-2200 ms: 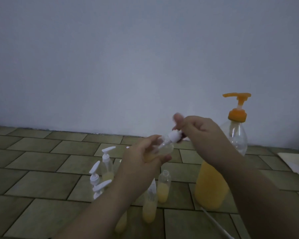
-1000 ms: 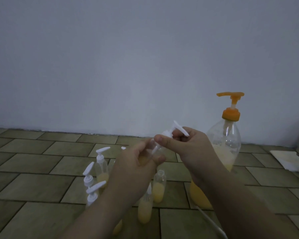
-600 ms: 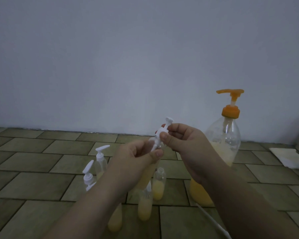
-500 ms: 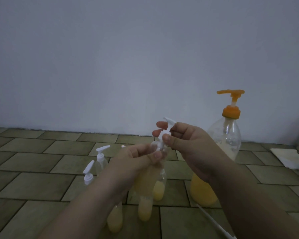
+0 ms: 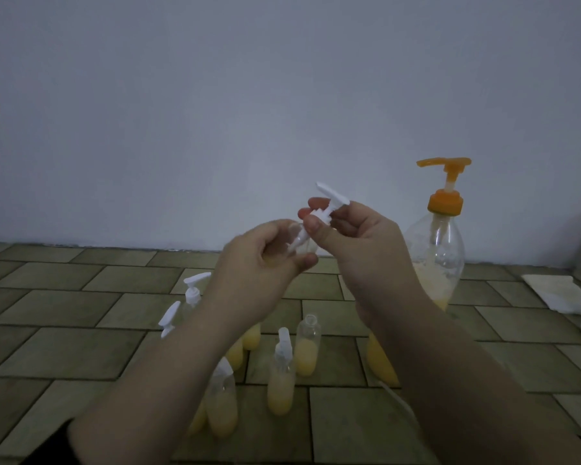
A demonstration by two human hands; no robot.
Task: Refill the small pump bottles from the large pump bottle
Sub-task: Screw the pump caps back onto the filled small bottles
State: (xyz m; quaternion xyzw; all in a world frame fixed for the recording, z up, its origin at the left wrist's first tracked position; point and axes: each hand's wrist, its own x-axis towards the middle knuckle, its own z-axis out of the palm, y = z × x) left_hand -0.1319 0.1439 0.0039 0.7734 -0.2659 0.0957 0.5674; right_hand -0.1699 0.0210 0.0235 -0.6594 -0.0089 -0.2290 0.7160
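A tiled floor (image 5: 64, 337) is seen below a plain wall (image 5: 215, 95). At about eight o'clock from the raised hands, two capped small bottles (image 5: 191, 298) are stood together, their white pump heads tilted. Nearer the centre, at six o'clock from the hands, more small bottles with yellow liquid are grouped: a capped one (image 5: 222, 402) partly hidden behind the left forearm, a capped one (image 5: 281, 380) beside it, and an uncapped one (image 5: 307, 345) just behind that.

A small clear bottle (image 5: 301, 245) is gripped in the left hand (image 5: 259, 266), fingers curled round its body, and is held tilted in mid-air. Its white pump cap (image 5: 326, 206) is pinched at the collar by the thumb and fingers of the right hand (image 5: 359, 243), with the dip tube seen inside the bottle's neck. Whether the cap is fully seated cannot be told.

At three o'clock from the hands, the large pump bottle (image 5: 440, 256) with an orange pump is stood upright on the floor, partly filled with yellow liquid. Farther right, a pale cloth (image 5: 560, 293) is laid on the tiles.
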